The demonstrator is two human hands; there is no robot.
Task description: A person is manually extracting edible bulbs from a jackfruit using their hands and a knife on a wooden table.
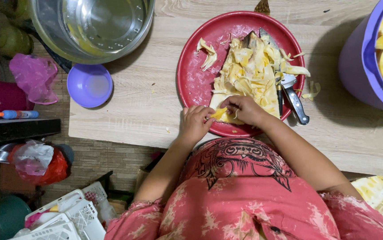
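At the near edge of the wooden table [124, 120], both hands meet over the rim of 1 round red plate [191, 80]. The left hand [196, 123] and the right hand [245, 109] each have fingers curled and pinched together on 1 small yellow fruit piece [218, 114], which sits right at the plate's near rim between them. Behind the hands, a heap of pale yellow jackfruit flesh and fibres [249, 71] fills the middle of the plate, with a few loose strips lying apart to its left. 1 knife [291, 95] with a dark handle rests on the right side of the plate, its handle overhanging the rim, just beside the right wrist.

Around the plate stand 1 large steel bowl [91, 26] at the far left, 1 small purple bowl [89, 84] in front of it at the table's left corner, and 1 purple bucket [362, 62] of yellow fruit pods on the far right. Off the table to the left lie a pink plastic bag [33, 78] and white plastic baskets [69, 220] on the floor.
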